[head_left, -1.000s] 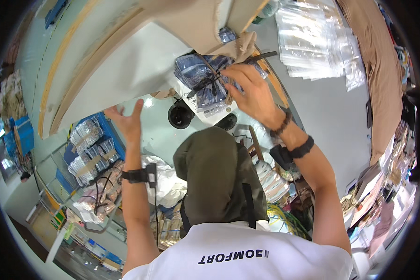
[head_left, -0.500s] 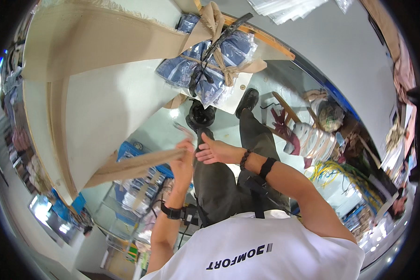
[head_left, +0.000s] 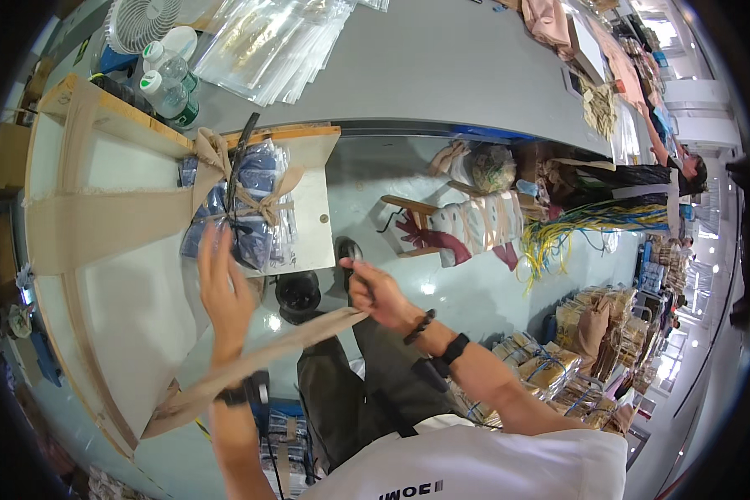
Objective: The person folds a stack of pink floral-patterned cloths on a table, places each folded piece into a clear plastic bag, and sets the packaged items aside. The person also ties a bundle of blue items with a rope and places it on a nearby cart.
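Note:
A long beige cloth strip (head_left: 296, 335) runs from the lower corner of the white board across my left forearm. My right hand (head_left: 377, 292) is closed around its far end, over my knees. Something small and dark shows inside that fist, too hidden to name. My left hand (head_left: 225, 292) has its fingers stretched out, slightly blurred, just below a bundle of blue items in clear plastic bags (head_left: 258, 229). That bundle rests on a white board (head_left: 315, 196), bound by a knotted beige strip (head_left: 267, 202) and a black strip (head_left: 240, 154).
A wood-edged white panel wrapped in beige cloth (head_left: 100, 233) stands at left. Across the back runs a grey table (head_left: 442, 67) with plastic bags (head_left: 267, 42), bottles (head_left: 171, 98) and a fan (head_left: 142, 23). Wrapped rolls (head_left: 479, 223), yellow cords (head_left: 558, 237) and packed bundles (head_left: 542, 367) lie rightward.
The strip's end has passed from my left hand to my right, which has closed and lowered slightly. My left hand has moved left toward the blue bundle. The view has turned rightward.

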### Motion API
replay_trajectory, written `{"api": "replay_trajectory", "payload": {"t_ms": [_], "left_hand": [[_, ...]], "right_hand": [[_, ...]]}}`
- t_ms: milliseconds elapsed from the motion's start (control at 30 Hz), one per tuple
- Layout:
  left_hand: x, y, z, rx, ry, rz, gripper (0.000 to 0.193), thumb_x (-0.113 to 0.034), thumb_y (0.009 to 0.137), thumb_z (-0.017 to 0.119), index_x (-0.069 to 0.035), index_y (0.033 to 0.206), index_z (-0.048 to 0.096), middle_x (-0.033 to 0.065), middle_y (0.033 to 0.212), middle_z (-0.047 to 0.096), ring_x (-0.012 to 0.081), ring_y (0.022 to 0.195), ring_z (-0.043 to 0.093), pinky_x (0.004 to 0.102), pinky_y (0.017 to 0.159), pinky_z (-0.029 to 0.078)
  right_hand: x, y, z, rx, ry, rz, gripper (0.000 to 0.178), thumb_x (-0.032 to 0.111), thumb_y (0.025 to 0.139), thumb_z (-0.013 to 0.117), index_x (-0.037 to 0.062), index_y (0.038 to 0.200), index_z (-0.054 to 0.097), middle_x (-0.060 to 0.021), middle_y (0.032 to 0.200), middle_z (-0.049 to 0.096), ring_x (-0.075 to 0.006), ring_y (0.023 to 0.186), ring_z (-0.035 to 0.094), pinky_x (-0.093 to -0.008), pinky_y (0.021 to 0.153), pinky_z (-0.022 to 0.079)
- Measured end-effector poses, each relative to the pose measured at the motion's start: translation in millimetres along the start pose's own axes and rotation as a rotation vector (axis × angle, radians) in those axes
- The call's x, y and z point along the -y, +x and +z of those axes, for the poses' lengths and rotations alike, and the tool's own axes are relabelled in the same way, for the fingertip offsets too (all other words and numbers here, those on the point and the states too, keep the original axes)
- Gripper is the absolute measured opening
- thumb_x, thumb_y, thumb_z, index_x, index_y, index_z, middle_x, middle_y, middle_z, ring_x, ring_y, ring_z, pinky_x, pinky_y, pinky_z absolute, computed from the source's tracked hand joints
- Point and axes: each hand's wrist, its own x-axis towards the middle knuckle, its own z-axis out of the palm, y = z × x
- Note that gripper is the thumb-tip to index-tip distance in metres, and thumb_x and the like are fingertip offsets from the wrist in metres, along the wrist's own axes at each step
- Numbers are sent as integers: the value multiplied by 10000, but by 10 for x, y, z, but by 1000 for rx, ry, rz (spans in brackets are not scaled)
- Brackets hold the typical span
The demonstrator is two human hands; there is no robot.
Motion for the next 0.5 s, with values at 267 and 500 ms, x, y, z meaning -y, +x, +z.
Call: {"api": "replay_trajectory", "payload": {"t_ms": [267, 500], "left_hand": [[454, 189, 9, 193, 523, -257, 306, -266, 930, 679, -83, 1175, 661, 169, 1070, 655, 387, 937, 661, 473, 752, 527], [196, -873, 66, 488, 404, -550, 348, -324, 829, 767, -49, 1033, 699, 161, 1141, 656, 387, 964, 675, 492, 767, 536]], "right_hand": [[153, -118, -42, 99, -252, -162, 219, 228, 1072, 544, 45, 1161, 623, -43, 858, 681, -130, 696, 629, -261, 619, 489], [-72, 268, 341, 200, -450, -155, 255, 217, 1048, 605, -8, 1160, 652, -43, 972, 697, -111, 843, 661, -275, 782, 550]]}}
